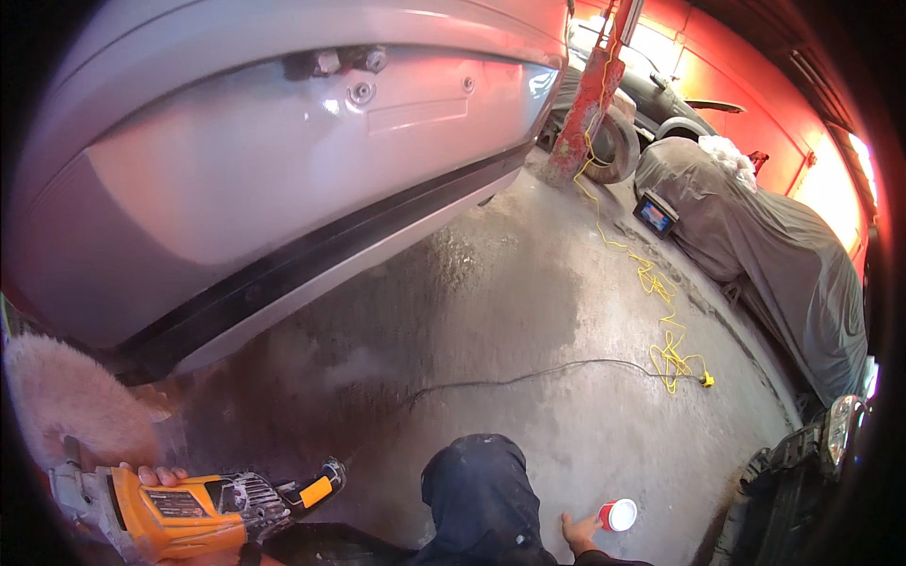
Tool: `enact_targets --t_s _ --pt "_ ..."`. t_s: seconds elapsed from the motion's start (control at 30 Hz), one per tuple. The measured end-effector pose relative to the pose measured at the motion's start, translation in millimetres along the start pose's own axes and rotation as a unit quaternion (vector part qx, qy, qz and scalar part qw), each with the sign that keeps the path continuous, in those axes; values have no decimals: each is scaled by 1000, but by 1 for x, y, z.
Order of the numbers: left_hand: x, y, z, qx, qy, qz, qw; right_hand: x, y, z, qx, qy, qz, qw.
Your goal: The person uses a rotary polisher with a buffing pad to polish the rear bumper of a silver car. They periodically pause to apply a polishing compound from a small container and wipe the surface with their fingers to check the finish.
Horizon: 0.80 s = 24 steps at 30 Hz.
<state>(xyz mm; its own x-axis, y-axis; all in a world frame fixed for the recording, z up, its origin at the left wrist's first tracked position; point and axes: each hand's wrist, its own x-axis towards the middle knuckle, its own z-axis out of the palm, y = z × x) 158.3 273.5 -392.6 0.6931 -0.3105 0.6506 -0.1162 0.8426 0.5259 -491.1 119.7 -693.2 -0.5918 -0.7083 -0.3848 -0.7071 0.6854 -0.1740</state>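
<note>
My left hand (162,475) is closed over a yellow-orange power polisher (179,514) at the lower left. A fluffy white wool pad (75,401) sits at the polisher's head, close to the silver car's lower rear. At the lower right, my right hand (580,530) has its fingers against a red cup (606,515) with a white top and appears to hold it. The thumb stands apart on the left, and part of the grip is hidden. My knee (484,495) in dark cloth shows between the hands.
The silver car (226,179) fills the upper left. A black cable (528,375) crosses the concrete floor to a tangled yellow cord (672,363). A red post (585,118), a tyre (618,151) and a grey-covered bulk (755,236) stand beyond. A dark car part (779,476) is at right.
</note>
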Motion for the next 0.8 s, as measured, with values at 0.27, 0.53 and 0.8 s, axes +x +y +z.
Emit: enact_targets --t_s 0.27,0.53,0.8 --pt "-2 -4 3 29 32 18 999 31 28 14 -95 -69 21 993" --pt "2 -11 -17 19 -13 17 1000 41 24 13 -152 -74 -50 984" --pt "6 -15 6 21 25 8 999 21 -79 10 79 39 -244 966"
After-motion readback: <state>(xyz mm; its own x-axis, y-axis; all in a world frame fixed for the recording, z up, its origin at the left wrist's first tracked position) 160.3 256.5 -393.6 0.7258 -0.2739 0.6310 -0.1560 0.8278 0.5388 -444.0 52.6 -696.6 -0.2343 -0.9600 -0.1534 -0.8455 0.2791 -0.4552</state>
